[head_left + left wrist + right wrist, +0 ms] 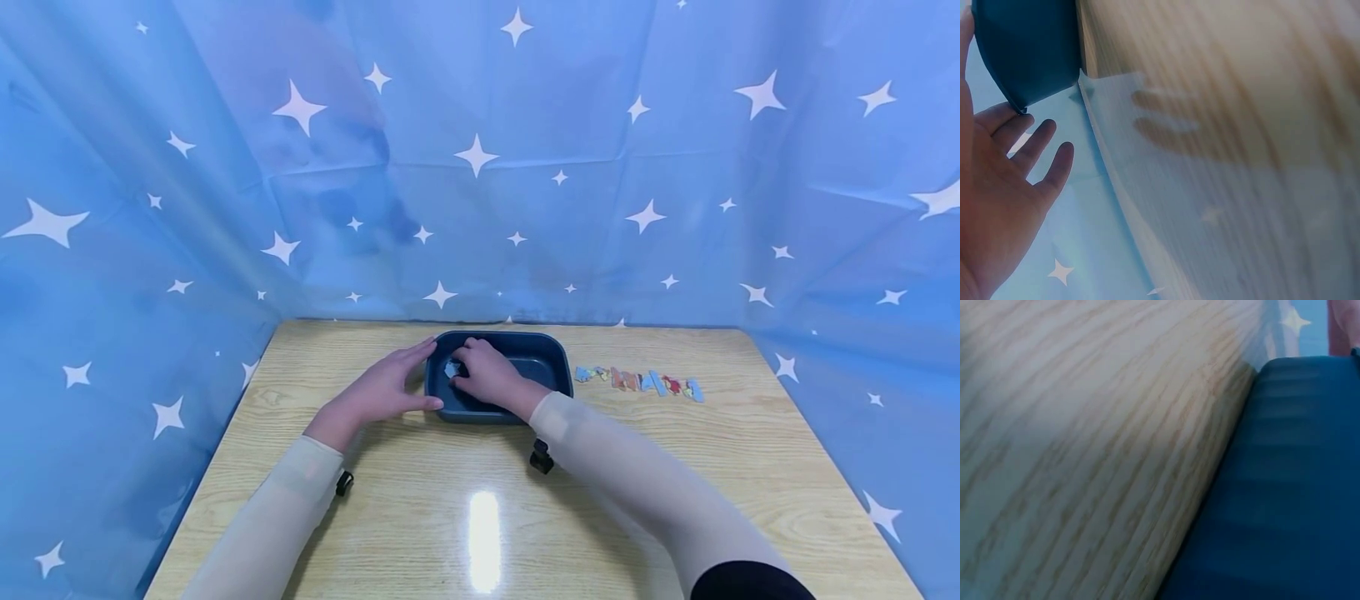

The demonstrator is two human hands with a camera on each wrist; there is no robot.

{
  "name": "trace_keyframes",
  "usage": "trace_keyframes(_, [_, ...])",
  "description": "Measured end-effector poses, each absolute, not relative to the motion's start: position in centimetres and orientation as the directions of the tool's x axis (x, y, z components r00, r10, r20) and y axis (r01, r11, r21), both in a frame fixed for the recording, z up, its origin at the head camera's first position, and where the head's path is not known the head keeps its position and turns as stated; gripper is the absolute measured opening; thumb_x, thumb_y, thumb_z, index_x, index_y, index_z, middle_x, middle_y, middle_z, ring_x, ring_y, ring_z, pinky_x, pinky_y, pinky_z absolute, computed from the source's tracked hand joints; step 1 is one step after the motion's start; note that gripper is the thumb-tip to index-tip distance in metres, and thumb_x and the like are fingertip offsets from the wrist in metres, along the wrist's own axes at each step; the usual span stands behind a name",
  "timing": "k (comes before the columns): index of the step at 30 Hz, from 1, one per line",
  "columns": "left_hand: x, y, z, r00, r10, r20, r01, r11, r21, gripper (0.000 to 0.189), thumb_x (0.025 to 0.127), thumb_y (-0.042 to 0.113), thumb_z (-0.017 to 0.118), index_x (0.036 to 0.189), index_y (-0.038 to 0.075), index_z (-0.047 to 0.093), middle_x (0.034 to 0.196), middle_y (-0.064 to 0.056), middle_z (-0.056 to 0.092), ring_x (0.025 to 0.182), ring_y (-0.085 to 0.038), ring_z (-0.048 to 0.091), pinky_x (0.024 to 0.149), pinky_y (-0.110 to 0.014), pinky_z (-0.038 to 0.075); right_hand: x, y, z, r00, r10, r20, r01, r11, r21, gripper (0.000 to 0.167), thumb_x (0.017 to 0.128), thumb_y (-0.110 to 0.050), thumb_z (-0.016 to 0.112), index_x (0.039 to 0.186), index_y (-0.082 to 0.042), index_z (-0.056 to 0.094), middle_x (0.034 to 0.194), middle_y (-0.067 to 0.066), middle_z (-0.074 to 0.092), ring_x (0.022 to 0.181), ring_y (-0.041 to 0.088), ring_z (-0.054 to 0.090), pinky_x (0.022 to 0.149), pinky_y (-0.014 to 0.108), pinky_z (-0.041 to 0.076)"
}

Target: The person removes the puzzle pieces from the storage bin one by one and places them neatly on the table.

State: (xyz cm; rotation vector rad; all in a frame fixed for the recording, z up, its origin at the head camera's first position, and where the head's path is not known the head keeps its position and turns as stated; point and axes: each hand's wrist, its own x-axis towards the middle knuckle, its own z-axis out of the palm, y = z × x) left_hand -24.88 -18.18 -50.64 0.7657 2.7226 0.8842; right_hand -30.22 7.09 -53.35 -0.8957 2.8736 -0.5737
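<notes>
A dark blue rectangular tray (557,367) stands near the back of the wooden table. My left hand (386,387) spans its left end, thumb by the front corner and fingers by the back corner. In the left wrist view, the fingers of that hand (1016,169) are spread, with fingertips against the tray's rim (1047,97). Inside the tray, my right hand (491,375) pinches a small light-blue puzzle piece (452,367) between thumb and fingers, near the left end. The right wrist view shows only the tray's outer wall (1285,481), not the right hand's fingers.
Several colourful puzzle pieces (651,382) lie in a row on the table (420,500), right of the tray. A blue curtain with white stars (480,208) closes off the back and both sides.
</notes>
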Motion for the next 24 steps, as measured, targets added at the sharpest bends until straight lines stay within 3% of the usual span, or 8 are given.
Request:
trace_keyframes(9, [-24.6, -17.9, -50.2, -0.855, 0.518, -0.001, 0.415, 0.686, 0.597, 0.107, 0.095, 0.058, 0.085, 0.177, 0.017, 0.029, 0.183, -0.001, 0.026, 0.165, -0.038, 0.029, 0.13, -0.061, 0.031, -29.8, 6.9, -52.7, -0.789, -0.612, 0.047, -0.6, 0.753, -0.268, 0.048, 0.104, -0.031, 0.082, 0.142, -0.002, 0.075, 0.118, 0.012, 0.068, 0.107, 0.027, 0.062, 0.095, 0.043, 0.057])
trace_keyframes(16, [-24.5, -17.8, -50.0, -0.853, 0.522, 0.004, 0.417, 0.677, 0.606, 0.105, 0.096, 0.055, 0.085, 0.177, 0.015, 0.03, 0.183, -0.002, 0.026, 0.166, -0.038, 0.028, 0.13, -0.062, 0.03, -31.1, 7.1, -54.8, -0.772, -0.627, 0.104, -0.626, 0.722, -0.294, 0.035, 0.103, -0.032, 0.083, 0.131, -0.01, 0.082, 0.107, 0.004, 0.067, 0.098, 0.022, 0.059, 0.088, 0.04, 0.055])
trace_keyframes(24, [-24.5, -17.8, -50.0, -0.856, 0.516, -0.007, 0.41, 0.689, 0.598, 0.106, 0.095, 0.053, 0.087, 0.177, 0.017, 0.029, 0.183, -0.001, 0.025, 0.166, -0.036, 0.028, 0.131, -0.06, 0.03, -31.7, 7.0, -55.7, -0.782, -0.607, 0.144, -0.615, 0.713, -0.337, 0.028, 0.098, -0.027, 0.089, 0.12, -0.01, 0.087, 0.101, 0.004, 0.069, 0.095, 0.024, 0.059, 0.087, 0.044, 0.055])
